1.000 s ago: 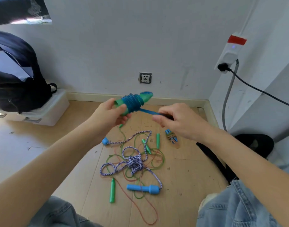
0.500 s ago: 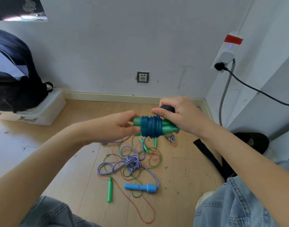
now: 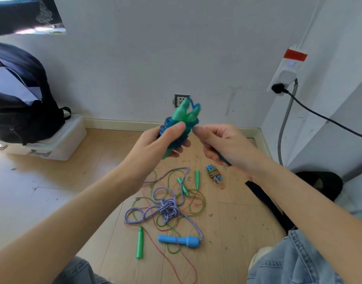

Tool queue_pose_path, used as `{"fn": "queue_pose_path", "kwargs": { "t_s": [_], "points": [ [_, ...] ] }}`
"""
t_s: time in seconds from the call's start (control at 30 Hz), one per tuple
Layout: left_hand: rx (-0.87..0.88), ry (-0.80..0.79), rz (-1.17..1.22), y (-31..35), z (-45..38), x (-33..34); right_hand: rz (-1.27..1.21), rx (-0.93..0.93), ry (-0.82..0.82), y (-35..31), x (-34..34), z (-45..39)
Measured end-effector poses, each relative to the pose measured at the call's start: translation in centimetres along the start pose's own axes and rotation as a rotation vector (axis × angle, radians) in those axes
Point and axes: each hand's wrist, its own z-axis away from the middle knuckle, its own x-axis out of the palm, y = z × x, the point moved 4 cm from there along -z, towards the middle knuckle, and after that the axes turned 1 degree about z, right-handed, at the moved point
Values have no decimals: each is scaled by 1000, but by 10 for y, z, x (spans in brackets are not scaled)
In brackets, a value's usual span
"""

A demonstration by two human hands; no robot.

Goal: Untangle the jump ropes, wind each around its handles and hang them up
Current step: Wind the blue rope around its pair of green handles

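Note:
My left hand [image 3: 155, 146] grips a bundle of green handles [image 3: 184, 115] with blue rope wound round them, held nearly upright above the floor. Right beside it, my right hand [image 3: 223, 146] has its fingers curled round the loose end of the blue rope [image 3: 224, 159], thumb tip at the bundle's side. On the floor below lies a tangle: a blue-and-white braided rope [image 3: 167, 210] with a blue handle [image 3: 179, 241], a thin green rope with green handles [image 3: 139, 243], and a thin red rope [image 3: 176, 261]. A small wound rope bundle [image 3: 214, 174] lies apart on the right.
A black backpack [image 3: 22, 95] sits on a white plastic box [image 3: 61, 144] at the left wall. A wall socket [image 3: 181, 99] is behind the bundle. A power strip [image 3: 288, 70] with a black cable hangs on the right wall. A black object [image 3: 317, 181] lies at right, my jeans-clad knees below.
The wound bundle turned from lying crosswise to nearly upright in my left hand. My right hand came off the bundle and moved to its right, holding the rope's end.

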Motion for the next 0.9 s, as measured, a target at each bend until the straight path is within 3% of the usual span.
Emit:
{"fn": "queue_pose_path", "kwargs": {
  "t_s": [0.07, 0.17, 0.23, 0.3, 0.37, 0.47, 0.53, 0.63, 0.73, 0.83, 0.9],
  "points": [
    [-109, 105, 78, -9, -4, -7, 373, -109, 67, -4, -1, 1],
    [-225, 173, 14, -22, -6, -14, 1034, -327, 176, -7, 2, 7],
    [-259, 150, -38, -30, -5, -11, 1224, -473, 246, -13, 7, 12],
    [-256, 121, -83, -35, -5, -6, 1154, -523, 282, -14, 9, 12],
    [-279, 82, -102, -40, -3, -1, 918, -474, 297, -13, 9, 9],
    [-332, 66, -98, -46, -2, 1, 474, -245, 341, -1, 3, 3],
    [-313, 95, -154, -47, -5, -2, 335, -66, 359, 11, -2, 1],
    [-230, 143, -416, -47, -10, -10, 329, 68, 290, 21, -5, 0],
    [-259, 216, -674, -54, -12, -26, 381, -67, 229, 14, 0, 0],
    [-387, 165, -494, -61, -9, -31, 432, -184, 299, 9, -6, -1],
    [-411, 81, -324, -59, -7, -21, 491, -109, 258, 14, -6, -4]
  ]
}}
